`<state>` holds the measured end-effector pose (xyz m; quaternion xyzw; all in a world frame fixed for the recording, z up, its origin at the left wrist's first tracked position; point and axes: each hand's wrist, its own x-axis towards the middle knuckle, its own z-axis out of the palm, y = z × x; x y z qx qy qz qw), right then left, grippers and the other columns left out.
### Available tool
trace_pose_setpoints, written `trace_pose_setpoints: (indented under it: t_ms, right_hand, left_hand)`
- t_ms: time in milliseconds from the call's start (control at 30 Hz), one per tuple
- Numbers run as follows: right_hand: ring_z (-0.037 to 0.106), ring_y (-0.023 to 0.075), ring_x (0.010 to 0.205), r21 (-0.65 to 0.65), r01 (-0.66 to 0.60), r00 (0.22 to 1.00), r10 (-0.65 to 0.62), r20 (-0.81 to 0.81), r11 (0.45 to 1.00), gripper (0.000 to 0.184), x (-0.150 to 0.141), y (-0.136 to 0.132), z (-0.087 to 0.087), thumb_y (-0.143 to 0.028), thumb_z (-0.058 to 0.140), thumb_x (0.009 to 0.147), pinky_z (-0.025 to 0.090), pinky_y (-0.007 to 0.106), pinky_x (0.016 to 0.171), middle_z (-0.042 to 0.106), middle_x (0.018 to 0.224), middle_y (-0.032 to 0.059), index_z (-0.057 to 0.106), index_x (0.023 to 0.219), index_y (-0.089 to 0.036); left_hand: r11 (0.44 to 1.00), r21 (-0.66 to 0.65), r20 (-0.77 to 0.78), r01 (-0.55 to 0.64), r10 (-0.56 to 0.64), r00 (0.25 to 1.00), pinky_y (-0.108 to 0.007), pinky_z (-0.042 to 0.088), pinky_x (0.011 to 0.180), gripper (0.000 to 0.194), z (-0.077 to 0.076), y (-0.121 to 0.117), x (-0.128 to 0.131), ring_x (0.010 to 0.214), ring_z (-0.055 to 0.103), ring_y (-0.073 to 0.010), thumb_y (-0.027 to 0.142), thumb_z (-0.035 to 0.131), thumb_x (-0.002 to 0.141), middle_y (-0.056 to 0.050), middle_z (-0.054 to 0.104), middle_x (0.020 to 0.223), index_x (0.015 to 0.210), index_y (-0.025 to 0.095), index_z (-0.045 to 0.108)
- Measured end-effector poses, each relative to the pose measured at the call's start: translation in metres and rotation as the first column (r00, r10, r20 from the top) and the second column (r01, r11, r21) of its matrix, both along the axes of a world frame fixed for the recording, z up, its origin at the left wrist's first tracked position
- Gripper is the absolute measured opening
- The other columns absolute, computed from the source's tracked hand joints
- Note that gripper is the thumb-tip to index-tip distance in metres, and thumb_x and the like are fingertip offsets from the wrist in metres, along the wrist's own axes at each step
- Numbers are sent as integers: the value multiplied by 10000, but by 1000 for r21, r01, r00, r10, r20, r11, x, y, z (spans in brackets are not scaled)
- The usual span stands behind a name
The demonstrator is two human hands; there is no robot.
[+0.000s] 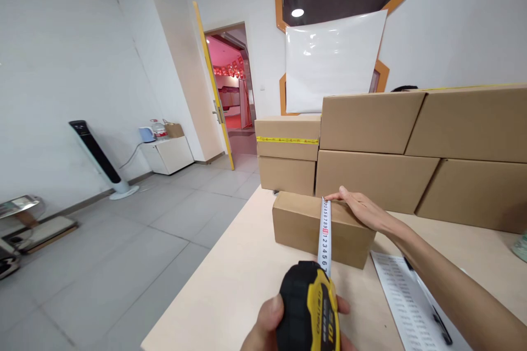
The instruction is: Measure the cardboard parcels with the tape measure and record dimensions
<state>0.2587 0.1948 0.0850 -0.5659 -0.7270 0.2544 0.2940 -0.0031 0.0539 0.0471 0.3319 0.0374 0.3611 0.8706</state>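
Observation:
A black and yellow tape measure [307,307] sits in my left hand [268,322], with the fingers wrapped round its case. Its white blade [325,238] runs out across the top of a small brown cardboard box [294,225] and past the near edge. At the far top edge of that box, my right hand [363,209] has its fingertips on the end of the blade, while the rest of the hand lies over the top. Part of the right hand's fingers is hidden behind the box.
Stacked cardboard boxes [373,123] line the back of the pale table [222,290]. A printed sheet [401,296] and a black pen [441,324] lie at the right. Beyond the table's left edge are the tiled floor, a tower fan [96,153] and a white cabinet [171,154].

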Motion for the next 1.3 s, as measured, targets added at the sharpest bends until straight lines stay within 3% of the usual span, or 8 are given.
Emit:
trace_pose_setpoints:
  t_ms: [333, 600, 867, 1300]
  right_hand:
    - [539, 307, 1188, 54, -10, 991, 2, 134, 998, 613, -1, -4, 2, -626, 145, 927, 377, 514, 1013, 635, 1269, -9, 633, 1207, -384]
    - [563, 316, 1152, 44, -16, 994, 11, 109, 999, 614, -3, -6, 4, -621, 155, 926, 391, 521, 997, 655, 1238, 3, 655, 1177, -368]
    - [554, 330, 1170, 40, -18, 996, 15, 86, 999, 620, -3, -4, 3, -621, 166, 921, 392, 537, 997, 657, 1243, -1, 678, 1155, -360]
    - [575, 309, 1138, 27, -11, 997, 9, 74, 1000, 607, -3, -2, 2, -628, 190, 924, 393, 506, 1000, 659, 1239, -6, 682, 1146, -352]
  left_hand:
    - [998, 4, 8, 60, -60, 998, -366, 399, 894, 729, 2, 0, -1, 994, 580, -253, 689, 538, 771, -190, 501, 1335, 1179, 89, 607]
    - [998, -41, -13, 40, -41, 999, -414, 378, 924, 730, 3, 0, -1, 990, 593, -275, 680, 569, 753, -185, 537, 1287, 1216, 116, 566]
    - [997, -7, -41, 75, -75, 996, -436, 372, 931, 750, 0, 1, -4, 996, 595, -291, 706, 536, 758, -169, 640, 1079, 1217, 113, 567]
    - [997, 16, -27, 76, -75, 997, -415, 377, 927, 731, -2, 1, -3, 1003, 595, -281, 701, 516, 772, -169, 627, 1127, 1224, 128, 557]
